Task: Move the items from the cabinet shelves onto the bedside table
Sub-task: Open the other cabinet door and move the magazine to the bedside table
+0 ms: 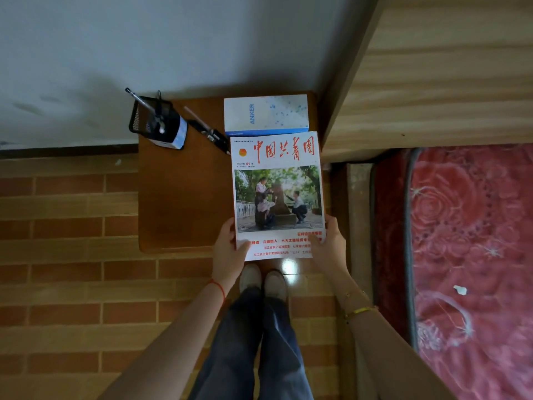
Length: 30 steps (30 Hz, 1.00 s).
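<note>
In the head view, a magazine (278, 194) is held by its near corners in the left hand (229, 249) and right hand (327, 243), over the bedside table (178, 197), just short of a white box (266, 115). Placing appears underway; lowering flat and release are called for next.

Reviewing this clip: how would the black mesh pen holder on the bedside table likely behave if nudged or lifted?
The mesh pen holder looks like thin open wire, so it is probably light. Pens stick out well above its rim, so it may be top-heavy and tip if pushed high up. It stands near the back left corner of the bedside table, so a careless push could send it off.
</note>
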### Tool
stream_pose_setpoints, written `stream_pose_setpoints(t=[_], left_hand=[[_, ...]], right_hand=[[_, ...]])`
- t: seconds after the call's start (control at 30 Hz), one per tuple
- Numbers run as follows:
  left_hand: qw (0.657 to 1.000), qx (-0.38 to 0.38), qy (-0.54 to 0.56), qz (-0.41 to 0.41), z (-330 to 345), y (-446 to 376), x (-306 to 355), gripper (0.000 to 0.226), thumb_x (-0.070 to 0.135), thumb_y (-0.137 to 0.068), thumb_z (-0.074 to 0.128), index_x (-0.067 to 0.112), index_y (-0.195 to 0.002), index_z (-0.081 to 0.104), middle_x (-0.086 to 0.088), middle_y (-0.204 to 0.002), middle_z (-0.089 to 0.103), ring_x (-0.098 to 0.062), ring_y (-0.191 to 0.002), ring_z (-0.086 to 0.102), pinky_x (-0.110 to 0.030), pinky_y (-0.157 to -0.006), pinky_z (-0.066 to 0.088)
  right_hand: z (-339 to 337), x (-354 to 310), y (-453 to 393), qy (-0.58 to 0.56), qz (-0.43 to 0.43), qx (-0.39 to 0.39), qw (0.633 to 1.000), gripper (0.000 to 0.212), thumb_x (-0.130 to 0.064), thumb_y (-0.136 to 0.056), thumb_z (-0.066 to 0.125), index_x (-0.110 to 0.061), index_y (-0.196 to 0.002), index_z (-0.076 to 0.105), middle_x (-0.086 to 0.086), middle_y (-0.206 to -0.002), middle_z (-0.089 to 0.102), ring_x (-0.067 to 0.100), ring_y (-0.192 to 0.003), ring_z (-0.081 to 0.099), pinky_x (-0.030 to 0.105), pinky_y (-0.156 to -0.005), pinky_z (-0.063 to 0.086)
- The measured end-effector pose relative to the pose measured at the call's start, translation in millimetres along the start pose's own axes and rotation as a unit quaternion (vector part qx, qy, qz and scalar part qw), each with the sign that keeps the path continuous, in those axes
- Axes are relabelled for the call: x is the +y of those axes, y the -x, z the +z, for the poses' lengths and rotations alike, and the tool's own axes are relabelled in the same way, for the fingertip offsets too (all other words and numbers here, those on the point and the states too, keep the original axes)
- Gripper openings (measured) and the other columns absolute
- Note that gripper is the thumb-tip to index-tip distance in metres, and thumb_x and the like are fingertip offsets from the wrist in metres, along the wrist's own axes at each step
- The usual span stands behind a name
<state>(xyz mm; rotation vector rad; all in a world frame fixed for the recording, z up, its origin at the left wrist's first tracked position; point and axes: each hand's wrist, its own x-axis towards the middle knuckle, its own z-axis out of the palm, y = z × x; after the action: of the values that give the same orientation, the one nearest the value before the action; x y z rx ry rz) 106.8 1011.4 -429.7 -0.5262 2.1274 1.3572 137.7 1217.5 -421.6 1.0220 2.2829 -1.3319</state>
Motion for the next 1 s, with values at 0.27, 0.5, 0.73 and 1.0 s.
stream_pose_setpoints(t=[0.27,0.5,0.73,1.0], left_hand=[[0.986,0.066,-0.122,0.090,7.7,-5.4,-6.5,0.067,0.008,-0.094,0.058,0.028,-0.151,0.030,-0.005,-0.135,0.058,-0.022,-0.116,0.063,-0.036,-0.084,0.059],[0.970,0.112,-0.193,0.095,-3.0,-6.7,-13.4,0.067,0.020,-0.090,0.068,0.020,-0.149,0.037,-0.008,-0.132,0.052,-0.020,-0.122,0.048,-0.035,-0.095,0.052],[0.973,0.102,-0.176,0.112,-8.2,-9.2,-19.0,0.063,0.021,-0.089,0.069,0.019,-0.146,0.042,-0.007,-0.121,0.048,-0.015,-0.106,0.057,-0.028,-0.083,0.058],[0.980,0.079,-0.152,0.102,-11.3,-10.7,-20.2,0.064,0.016,-0.089,0.069,0.017,-0.147,0.042,-0.007,-0.122,0.048,-0.013,-0.105,0.057,-0.032,-0.086,0.058]], right_hand=[[10.2,5.6,-7.8,0.123,-0.072,0.050,0.988,0.042,-0.012,-0.085,0.067,-0.009,-0.122,0.047,0.006,-0.116,0.050,0.021,-0.103,0.056,0.035,-0.084,0.056],[11.5,12.7,-9.2,0.104,-0.093,0.065,0.988,0.052,-0.012,-0.083,0.069,-0.010,-0.129,0.045,0.006,-0.118,0.048,0.024,-0.109,0.054,0.041,-0.088,0.055],[12.4,18.6,-9.9,0.102,-0.118,0.073,0.985,0.051,-0.013,-0.084,0.068,-0.010,-0.131,0.047,0.007,-0.117,0.047,0.025,-0.107,0.055,0.041,-0.087,0.055],[12.8,18.5,-8.4,0.107,-0.125,0.082,0.983,0.050,-0.011,-0.085,0.068,-0.010,-0.131,0.048,0.006,-0.118,0.047,0.025,-0.105,0.057,0.041,-0.088,0.055]])
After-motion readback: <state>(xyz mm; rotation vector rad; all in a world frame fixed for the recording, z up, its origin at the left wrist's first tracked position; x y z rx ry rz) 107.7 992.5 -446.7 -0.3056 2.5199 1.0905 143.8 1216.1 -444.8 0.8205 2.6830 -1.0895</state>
